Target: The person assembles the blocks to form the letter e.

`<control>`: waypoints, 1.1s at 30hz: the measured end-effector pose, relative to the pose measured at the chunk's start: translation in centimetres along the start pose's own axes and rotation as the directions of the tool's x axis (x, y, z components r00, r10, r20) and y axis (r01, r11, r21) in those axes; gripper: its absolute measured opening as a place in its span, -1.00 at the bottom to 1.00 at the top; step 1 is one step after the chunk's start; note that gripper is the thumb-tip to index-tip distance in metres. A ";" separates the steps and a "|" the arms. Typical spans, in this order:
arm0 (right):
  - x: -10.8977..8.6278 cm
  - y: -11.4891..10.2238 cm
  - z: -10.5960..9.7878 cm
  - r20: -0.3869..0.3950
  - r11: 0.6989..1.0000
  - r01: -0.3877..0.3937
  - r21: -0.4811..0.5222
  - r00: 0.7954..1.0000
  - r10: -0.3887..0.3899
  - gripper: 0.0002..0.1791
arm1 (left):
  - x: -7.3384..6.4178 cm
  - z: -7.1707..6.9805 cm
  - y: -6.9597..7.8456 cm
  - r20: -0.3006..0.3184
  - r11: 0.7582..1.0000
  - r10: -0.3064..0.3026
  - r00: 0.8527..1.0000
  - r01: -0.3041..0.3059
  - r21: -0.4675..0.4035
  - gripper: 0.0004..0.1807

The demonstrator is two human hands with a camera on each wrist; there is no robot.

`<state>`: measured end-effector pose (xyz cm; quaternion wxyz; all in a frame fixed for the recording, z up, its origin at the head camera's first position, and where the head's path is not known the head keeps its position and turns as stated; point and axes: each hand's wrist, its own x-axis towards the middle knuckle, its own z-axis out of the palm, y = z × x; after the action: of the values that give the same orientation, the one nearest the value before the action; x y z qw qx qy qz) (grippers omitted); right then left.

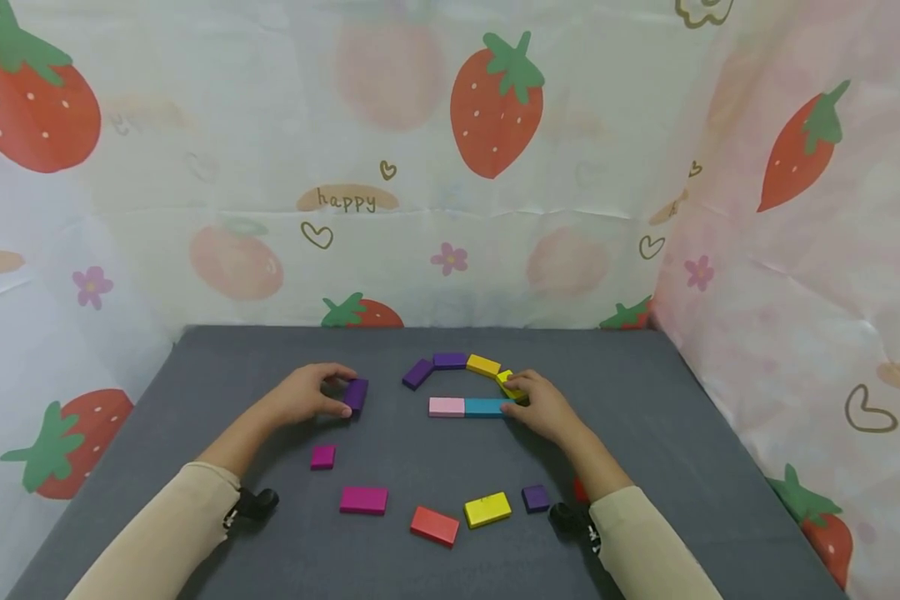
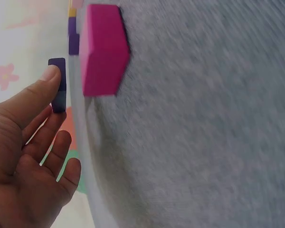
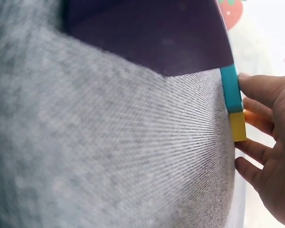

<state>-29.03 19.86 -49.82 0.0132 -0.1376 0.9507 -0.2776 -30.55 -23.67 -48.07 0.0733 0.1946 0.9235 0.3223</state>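
My left hand (image 1: 306,395) pinches a purple rectangular block (image 1: 356,394) between thumb and fingers, at the left of an arc of blocks. In the left wrist view the thumb presses the purple block's (image 2: 59,85) near face. On the other side, my right hand (image 1: 546,408) has its fingers and thumb about a yellow block (image 1: 506,381) at the arc's right end. Its thumb lies by the end of a blue block (image 1: 483,407), which adjoins a pale pink block (image 1: 446,407). The right fingers partly hide the yellow block.
Two purple blocks (image 1: 450,361) and another yellow block (image 1: 483,365) form the arc's top. Nearer on the grey cloth (image 1: 390,558) lie magenta blocks (image 1: 363,500), a red block (image 1: 435,526), a yellow block (image 1: 487,510) and a small purple block (image 1: 536,498). A red piece (image 1: 581,490) is partly hidden.
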 end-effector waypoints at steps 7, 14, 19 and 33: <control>-0.1 -0.1 0.0 -0.005 1.000 0.003 0.003 1.000 -0.003 -0.47 | 0.4 0.5 1.5 0.028 1.000 -0.009 1.000 0.009 -0.024 -0.29; -0.1 -0.1 -0.1 0.005 1.000 0.008 0.001 1.000 -0.008 -0.47 | 1.0 1.2 2.6 0.050 1.000 0.007 0.999 -0.007 -0.015 -0.30; 0.0 0.0 -0.1 0.001 1.000 0.011 0.003 1.000 -0.011 -0.48 | 1.5 1.7 3.1 0.063 1.000 0.020 0.998 -0.020 -0.002 -0.31; 0.1 0.2 0.2 -0.004 1.000 0.003 0.003 1.000 -0.003 -0.47 | 2.3 2.7 4.6 0.080 0.999 0.038 0.996 -0.039 0.004 -0.33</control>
<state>-29.14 19.89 -50.04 0.0110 -0.1382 0.9502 -0.2792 -30.56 -17.95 -47.33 0.1036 0.2254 0.9168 0.3130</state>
